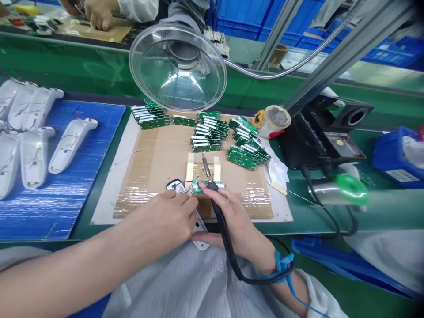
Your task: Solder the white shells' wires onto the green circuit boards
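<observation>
My right hand point(233, 218) is closed round a black soldering iron point(208, 173) whose tip points away from me, its black cable looping back past a blue wrist strap point(284, 264). Its fingertips also rest on a small green circuit board point(198, 187) lying on the taped cardboard mat point(159, 163). My left hand point(165, 221) is closed on a white plastic handle housing point(198, 226), pressing it down beside the board. Thin wires run from the housing to the board.
Stacks of green circuit boards point(212, 130) lie at the mat's far side. White housings point(71, 143) rest on a blue sheet at left. A clear fume funnel point(177, 66), a soldering station point(318, 132), a solder spool point(351, 187) and a blue bin point(397, 154) stand nearby. Another person's hands point(96, 13) work opposite.
</observation>
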Demonstrator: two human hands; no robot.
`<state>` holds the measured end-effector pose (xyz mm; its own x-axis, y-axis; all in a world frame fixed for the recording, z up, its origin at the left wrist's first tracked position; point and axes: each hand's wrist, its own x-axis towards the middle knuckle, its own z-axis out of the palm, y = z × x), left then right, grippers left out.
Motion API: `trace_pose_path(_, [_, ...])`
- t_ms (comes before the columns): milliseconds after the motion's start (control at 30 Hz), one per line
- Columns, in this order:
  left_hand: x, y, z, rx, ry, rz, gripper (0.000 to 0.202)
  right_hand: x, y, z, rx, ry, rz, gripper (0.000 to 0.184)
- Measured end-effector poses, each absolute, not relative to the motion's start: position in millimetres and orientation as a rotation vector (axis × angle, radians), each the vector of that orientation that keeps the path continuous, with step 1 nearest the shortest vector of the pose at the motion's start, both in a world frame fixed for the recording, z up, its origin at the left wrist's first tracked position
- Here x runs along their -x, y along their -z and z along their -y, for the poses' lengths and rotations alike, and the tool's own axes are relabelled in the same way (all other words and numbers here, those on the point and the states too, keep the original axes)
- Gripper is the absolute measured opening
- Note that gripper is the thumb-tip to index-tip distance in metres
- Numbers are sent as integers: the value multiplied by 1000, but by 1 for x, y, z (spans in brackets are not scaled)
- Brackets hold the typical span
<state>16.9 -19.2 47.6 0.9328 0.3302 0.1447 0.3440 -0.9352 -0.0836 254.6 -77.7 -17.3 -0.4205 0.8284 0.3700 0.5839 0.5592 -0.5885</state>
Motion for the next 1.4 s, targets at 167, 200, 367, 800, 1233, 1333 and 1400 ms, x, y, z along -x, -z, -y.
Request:
trace_pose_path(167, [-20,-47,4,3135,401,375,22,-256,20,78,1130,-482,2158,108])
trace_pose_path(200, [-16,-47,3,3191,495,396,24,-256,20,78,1129,-467,2164,107])
trace_pose_path(367, [-2,-40,8,3484,772,725,23,-256,17,77,1121,-491,2169,109])
trace_pose_path(800, [-17,-2,28,3281,1195,1048,17,-265,9,81,1142,-603,1799,62])
trace_pose_path(1233, [-50,-10,34,2964,1021,1445,12,-284,21,87,1116,-305,1547,17])
trace_pose_path(1333, [-51,-12,34,2984,987,1471,14,-283,19,84,1109,-320,1571,16])
trace_pose_path(1400, [-51,-12,34,2985,986,1479,14,-282,17,83,1101,-324,1582,16])
